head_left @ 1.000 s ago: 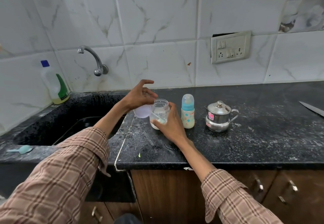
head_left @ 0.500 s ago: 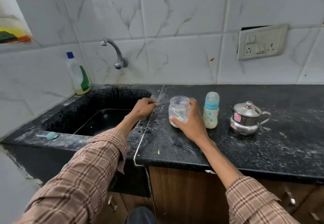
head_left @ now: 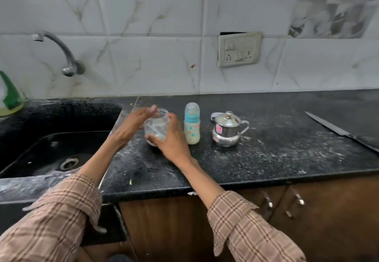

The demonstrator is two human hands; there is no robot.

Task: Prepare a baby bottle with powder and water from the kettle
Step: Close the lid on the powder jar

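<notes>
Just left of the baby bottle (head_left: 192, 124), the right hand (head_left: 171, 140) is wrapped around the clear jar (head_left: 156, 125), fingers curled round its lower half, keeping it planted on the black counter (head_left: 266, 155). What changed: a second ago the left hand (head_left: 133, 125) was holding the jar's pale lid off to the sink side, half a second ago it was down at the counter edge, and now it's back at the jar's open mouth with loose, empty fingers (it's blurry, so I can't tell if it's actually touching the rim). So the lid's off and out of the way, which to me means the scoop (head_left: 154, 132) inside the jar is the next thing to get grabbed. Moving out from there, the baby bottle stands capped just right of the jar, already pale inside at the bottom, and the little steel kettle (head_left: 226, 132) sits on the far side of the bottle, lid on. Way right of the bottle a knife (head_left: 338, 130) lies flat, and the sink (head_left: 61, 138) is off to the left. Powder step looks like it's just starting, water's still to come
</notes>
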